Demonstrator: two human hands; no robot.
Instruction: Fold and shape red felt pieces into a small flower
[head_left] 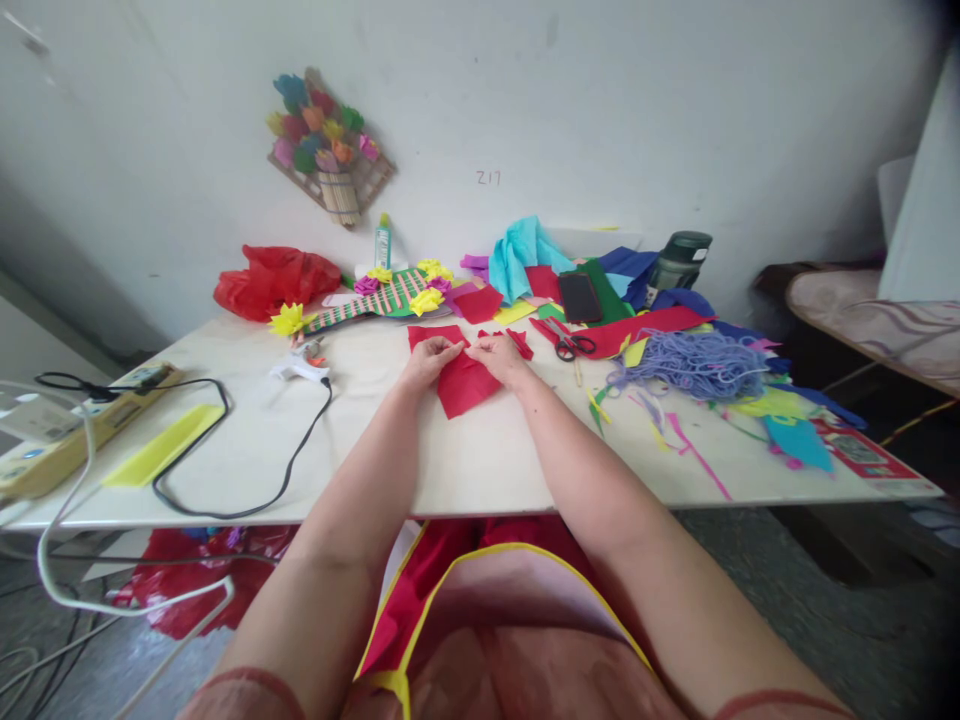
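Note:
Both hands meet over a piece of red crepe paper [466,388] near the middle of the white table. My left hand [431,360] pinches it from the left, thumb and fingertips pressed together. From the right, my right hand [499,358] grips the same red paper, its fingertips almost touching the left ones. Another bit of red paper [519,343] shows just beyond my right hand. What exactly lies between the fingertips is too small to make out. Black-handled scissors [571,345] rest to the right of my right hand.
At left are a white glue gun [304,365] with a black cord and a power strip [90,430]. Behind stand a decorated green strip [375,303] with paper flowers and a red plastic bag [276,283]. A phone [579,298], purple yarn [694,363] and a dark cup [681,260] sit at right.

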